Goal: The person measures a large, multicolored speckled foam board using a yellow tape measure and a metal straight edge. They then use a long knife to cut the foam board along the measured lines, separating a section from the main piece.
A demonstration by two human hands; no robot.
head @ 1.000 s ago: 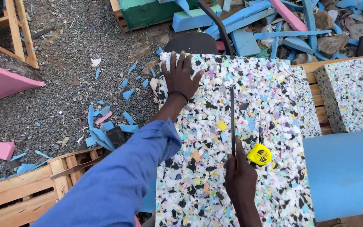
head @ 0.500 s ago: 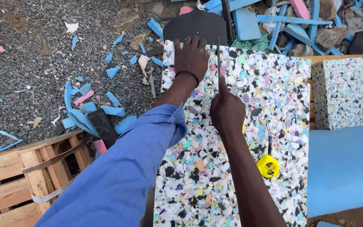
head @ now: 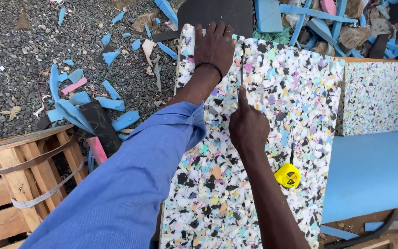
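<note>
Fingers [head: 213,28] of the left hand [head: 215,46] lie spread and flat over the far edge of the speckled foam slab [head: 272,138], palm pressing down, which looks meant to keep the soft sheet from shifting or bunching. Nearer the body, the right hand [head: 247,127] is closed in a fist around a thin dark blade [head: 242,62], thumb up along its back; the grip hides most of the tool, so I cannot tell what kind of handle it has. That blade stands in the foam just to the right of the left hand's fingers, near them but not touching, its line running away toward the slab's far edge. A yellow tape measure [head: 287,175] rests on the slab beside the right forearm. Blue foam scraps [head: 77,99] litter the gravel [head: 19,55] to the left, next to a wooden pallet [head: 28,184].
</note>
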